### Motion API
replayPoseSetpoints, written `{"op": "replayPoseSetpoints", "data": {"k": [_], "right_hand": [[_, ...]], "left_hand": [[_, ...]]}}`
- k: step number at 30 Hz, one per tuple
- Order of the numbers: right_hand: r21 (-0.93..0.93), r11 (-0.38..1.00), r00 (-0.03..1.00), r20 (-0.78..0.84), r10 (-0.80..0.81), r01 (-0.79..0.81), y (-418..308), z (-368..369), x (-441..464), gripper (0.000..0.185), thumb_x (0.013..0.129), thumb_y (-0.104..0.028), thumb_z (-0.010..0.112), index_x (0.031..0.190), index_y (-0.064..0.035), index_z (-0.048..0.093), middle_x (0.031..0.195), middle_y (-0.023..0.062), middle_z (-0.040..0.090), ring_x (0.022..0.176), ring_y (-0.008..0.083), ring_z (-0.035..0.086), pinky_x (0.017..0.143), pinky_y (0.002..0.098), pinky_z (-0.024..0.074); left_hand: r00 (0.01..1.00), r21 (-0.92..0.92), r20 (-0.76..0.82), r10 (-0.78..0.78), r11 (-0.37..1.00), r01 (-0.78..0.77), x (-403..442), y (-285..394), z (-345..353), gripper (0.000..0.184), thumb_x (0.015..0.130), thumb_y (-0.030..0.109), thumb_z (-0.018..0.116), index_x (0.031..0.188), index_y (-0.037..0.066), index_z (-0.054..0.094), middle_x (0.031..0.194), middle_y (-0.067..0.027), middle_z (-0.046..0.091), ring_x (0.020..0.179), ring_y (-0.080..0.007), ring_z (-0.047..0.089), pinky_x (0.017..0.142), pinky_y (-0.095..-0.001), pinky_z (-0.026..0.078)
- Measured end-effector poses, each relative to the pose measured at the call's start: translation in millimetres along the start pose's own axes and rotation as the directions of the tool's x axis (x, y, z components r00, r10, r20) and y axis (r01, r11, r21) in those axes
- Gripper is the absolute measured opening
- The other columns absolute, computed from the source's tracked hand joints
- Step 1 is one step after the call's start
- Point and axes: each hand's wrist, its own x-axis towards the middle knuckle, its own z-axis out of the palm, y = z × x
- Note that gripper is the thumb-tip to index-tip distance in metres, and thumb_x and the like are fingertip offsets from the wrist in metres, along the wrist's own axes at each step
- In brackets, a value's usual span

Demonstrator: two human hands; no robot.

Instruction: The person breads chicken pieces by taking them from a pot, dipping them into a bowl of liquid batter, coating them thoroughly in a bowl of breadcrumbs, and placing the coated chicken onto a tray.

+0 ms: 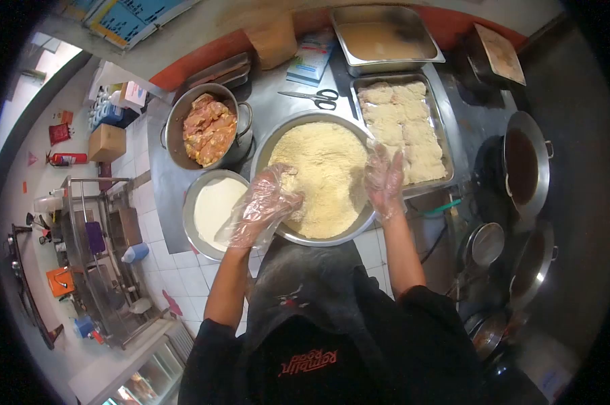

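A wide metal bowl (256, 159) of pale yellow breadcrumbs (322, 152) stands in front of me. My left hand (270, 197), in a clear plastic glove, reaches over its left side with the fingers curled down at the crumbs. Crumbs cling around those fingers, and whatever lies inside them is hidden. At the bowl's right rim, my gloved right hand (386, 179) is held up, fingers extended and nothing visible in it. A bowl of white powder or batter (217, 206) sits by my left wrist. Beyond it is a pot of raw marinated meat (210, 128).
Right of the bowl, a metal tray (447, 169) holds flat crumb-coated pieces. Behind are scissors (312, 98), a blue-and-white packet (310, 59) and a deep pan of tan liquid (386, 42). A wok of dark liquid (522, 165) stands far right.
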Motion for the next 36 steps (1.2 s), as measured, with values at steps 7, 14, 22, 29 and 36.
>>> {"op": "replayPoseSetpoints", "data": {"k": [7,14,22,29,36], "right_hand": [[-0.130,0.992,1.000,-0.011,0.002,-0.004,-6,3,-7,0.061,0.094,-0.063,0.059,0.123,-0.0095,0.060,0.085,0.0048,0.063,0.050,0.0066,0.046,0.041,0.0170,0.0358],[-0.865,0.485,0.984,-0.173,-0.047,-0.129,-10,36,-61,0.057,0.099,-0.058,0.056,0.119,-0.0056,0.066,0.098,0.0141,0.070,0.078,0.0166,0.067,0.071,0.0308,0.0560],[-0.772,-0.636,0.957,-0.187,0.222,-0.003,74,-54,-43,0.049,0.106,-0.039,0.045,0.139,-0.0044,0.057,0.108,0.0236,0.071,0.100,0.0377,0.069,0.092,0.0463,0.0524],[-0.971,-0.048,0.970,-0.238,0.053,-0.236,72,12,-72,0.083,0.100,-0.071,0.034,0.141,-0.0015,0.055,0.141,0.0251,0.056,0.127,0.0362,0.057,0.112,0.0413,0.0413],[-0.852,-0.519,0.996,-0.084,-0.006,-0.075,38,94,-45,0.056,0.107,-0.045,0.038,0.141,-0.0042,0.056,0.133,0.0236,0.062,0.126,0.0339,0.058,0.114,0.0430,0.0388]], "left_hand": [[0.996,0.152,0.015,0.086,0.985,-0.087,33,4,27,0.069,0.081,0.046,0.080,0.124,-0.003,0.060,0.117,-0.0240,0.066,0.099,-0.0347,0.068,0.083,-0.0423,0.056],[0.981,0.215,0.192,-0.016,0.976,-0.026,-7,-75,43,0.056,0.091,0.045,0.070,0.123,0.000,0.064,0.106,-0.0207,0.065,0.089,-0.0331,0.067,0.078,-0.0381,0.058],[0.990,0.258,0.042,0.135,0.956,-0.141,-22,-143,129,0.063,0.092,0.050,0.066,0.123,-0.005,0.063,0.108,-0.0287,0.067,0.105,-0.0431,0.064,0.091,-0.0480,0.049],[0.919,-0.458,0.267,-0.289,0.801,0.385,-23,-66,75,0.068,0.087,0.041,0.078,0.129,-0.009,0.057,0.116,-0.0246,0.064,0.098,-0.0291,0.068,0.073,-0.0386,0.057],[0.942,-0.515,0.123,-0.313,0.791,0.330,-12,-102,60,0.073,0.090,0.037,0.077,0.140,-0.007,0.048,0.125,-0.0241,0.060,0.110,-0.0278,0.064,0.088,-0.0380,0.055]]}}
